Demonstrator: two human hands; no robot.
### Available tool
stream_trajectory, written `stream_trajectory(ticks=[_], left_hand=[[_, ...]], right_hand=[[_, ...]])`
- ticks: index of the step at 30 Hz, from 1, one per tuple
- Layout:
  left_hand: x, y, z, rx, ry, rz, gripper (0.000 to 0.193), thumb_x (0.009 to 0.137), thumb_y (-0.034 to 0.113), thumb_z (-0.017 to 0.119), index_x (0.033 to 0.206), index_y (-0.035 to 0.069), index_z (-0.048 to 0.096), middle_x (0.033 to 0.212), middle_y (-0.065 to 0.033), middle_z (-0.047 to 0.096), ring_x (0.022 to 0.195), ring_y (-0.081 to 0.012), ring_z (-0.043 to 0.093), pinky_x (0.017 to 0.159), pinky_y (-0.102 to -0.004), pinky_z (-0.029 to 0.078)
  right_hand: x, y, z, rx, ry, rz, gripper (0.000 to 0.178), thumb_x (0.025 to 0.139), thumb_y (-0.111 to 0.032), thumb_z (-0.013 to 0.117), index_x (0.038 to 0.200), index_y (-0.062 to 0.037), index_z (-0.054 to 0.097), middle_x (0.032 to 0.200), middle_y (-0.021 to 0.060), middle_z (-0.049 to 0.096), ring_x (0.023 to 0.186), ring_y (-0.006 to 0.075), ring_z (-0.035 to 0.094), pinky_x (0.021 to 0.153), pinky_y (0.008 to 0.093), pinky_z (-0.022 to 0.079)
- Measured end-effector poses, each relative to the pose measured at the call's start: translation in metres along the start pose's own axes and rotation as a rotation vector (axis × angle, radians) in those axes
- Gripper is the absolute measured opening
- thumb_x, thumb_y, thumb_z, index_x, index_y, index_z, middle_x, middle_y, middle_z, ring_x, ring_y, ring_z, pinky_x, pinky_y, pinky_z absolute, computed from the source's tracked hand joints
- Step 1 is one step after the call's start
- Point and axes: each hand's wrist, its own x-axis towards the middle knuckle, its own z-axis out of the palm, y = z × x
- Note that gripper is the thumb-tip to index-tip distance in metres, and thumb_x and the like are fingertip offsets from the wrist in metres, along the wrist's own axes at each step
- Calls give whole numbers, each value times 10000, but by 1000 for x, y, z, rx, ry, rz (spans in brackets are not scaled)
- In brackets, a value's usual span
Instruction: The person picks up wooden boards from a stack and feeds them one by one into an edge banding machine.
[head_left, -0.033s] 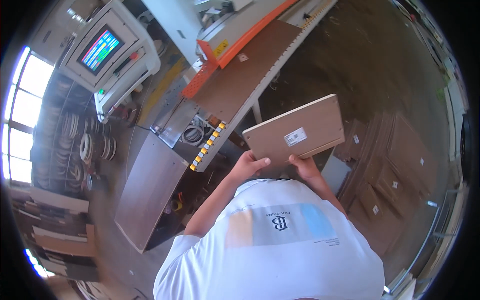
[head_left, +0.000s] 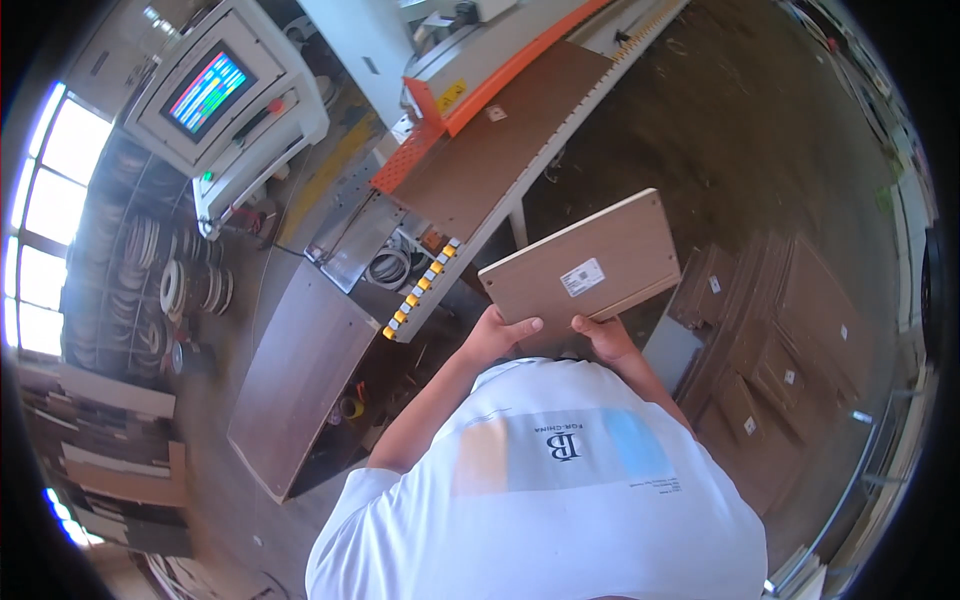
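A brown rectangular board (head_left: 625, 240) with a pale far edge is held up in front of my chest, tilted so its right end is farther away. A white printed label (head_left: 582, 277) sits on its face, and small dark holes show near its corners. My left hand (head_left: 497, 335) grips the near left edge, thumb on top and fingers mostly hidden underneath. On the near edge further right, my right hand (head_left: 606, 338) pinches the board the same way, close to a groove running along that side.
Ahead stands a machine with an orange guard (head_left: 510, 75), a long brown panel (head_left: 490, 150) and yellow rollers (head_left: 421, 290). A control console (head_left: 215, 90) is at far left, a brown-topped table (head_left: 300, 380) nearer. Stacked brown panels (head_left: 790, 340) lie at right; edging rolls (head_left: 175, 290) stand left.
The board has shifted slightly left, both hands still on it. The surroundings have moved a little to the right in the view near the machine.
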Motion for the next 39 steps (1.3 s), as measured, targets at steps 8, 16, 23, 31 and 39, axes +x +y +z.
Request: stream_trajectory(ticks=[8, 16, 23, 31, 39], left_hand=[[-51, -75, -98, -578, 425, 38, 461, 960, 254, 734, 1309, -12, 591, 1227, -127, 664, 1131, -263, 675, 951, -415, 571], [-62, -100, -227, -632, 751, 73, 331, 979, 322, 706, 1185, 82, 607, 872, -27, 597, 497, -85, 411, 434, -247, 275], [-30, -106, -346, -85, 962, -111, 466, 993, 408, 673, 1203, 3, 580, 825, -125, 667, 620, -219, 621, 550, -342, 484], [-7, -62, -346, 1051, 935, 23, 505, 951, 300, 654, 1380, 54, 553, 1187, -166, 718, 1046, -382, 685, 899, -492, 545], [26, -82, -353, 1428, 829, 365, 480, 948, 262, 669, 1401, 118, 602, 1510, -63, 561, 1419, -303, 495, 1156, -414, 430]], right_hand=[[43, 20, 40, -540, -350, 274, 508, 945, -261, 773, 1356, 7, 640, 1249, 130, 717, 1169, 216, 666, 1025, 344, 518], [41, 49, 9, -672, -37, 398, 400, 1015, -193, 662, 1359, 5, 618, 1165, 123, 742, 984, 172, 698, 856, 294, 563], [43, 81, 4, -732, 0, 453, 398, 1017, -211, 659, 1363, -19, 619, 1147, 116, 744, 955, 156, 700, 823, 282, 556], [26, 92, 8, -765, 110, 441, 398, 1015, -217, 668, 1358, -22, 626, 1140, 109, 748, 936, 162, 701, 803, 289, 562], [-21, 115, -6, -748, 306, 527, 412, 970, -243, 723, 1297, 2, 670, 1085, 149, 751, 925, 187, 720, 821, 316, 574]])
